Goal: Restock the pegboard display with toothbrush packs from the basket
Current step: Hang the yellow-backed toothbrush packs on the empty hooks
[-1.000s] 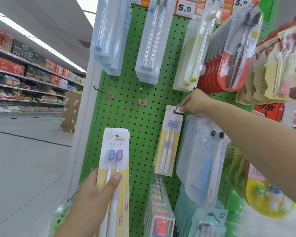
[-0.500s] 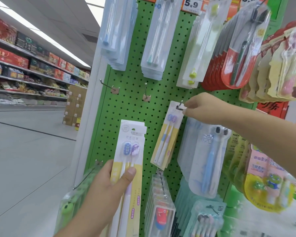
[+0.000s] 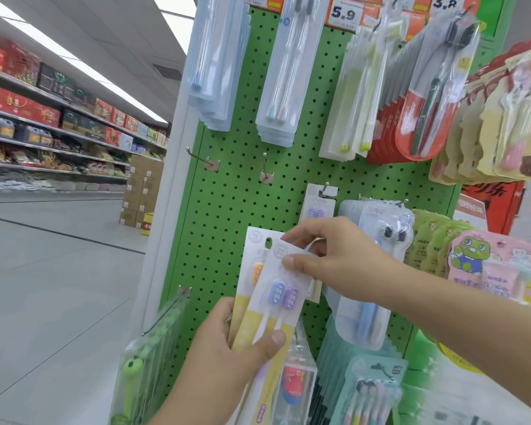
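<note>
Now both hands on the toothbrush packs.
Left hand (image 3: 227, 342) grips two packs; right hand (image 3: 334, 259) pinches the front toothbrush pack (image 3: 281, 289) before the green pegboard (image 3: 236, 191).

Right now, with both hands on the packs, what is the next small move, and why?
Probably draw the front pack free with the right hand, which pinches its top, and lift it toward the hook where a matching pack hangs. The left hand grips both packs low, the orange-headed pack behind.

Both hands raised, left (image 3: 227, 342) gripping below, right (image 3: 334, 256) pinching above.
</note>
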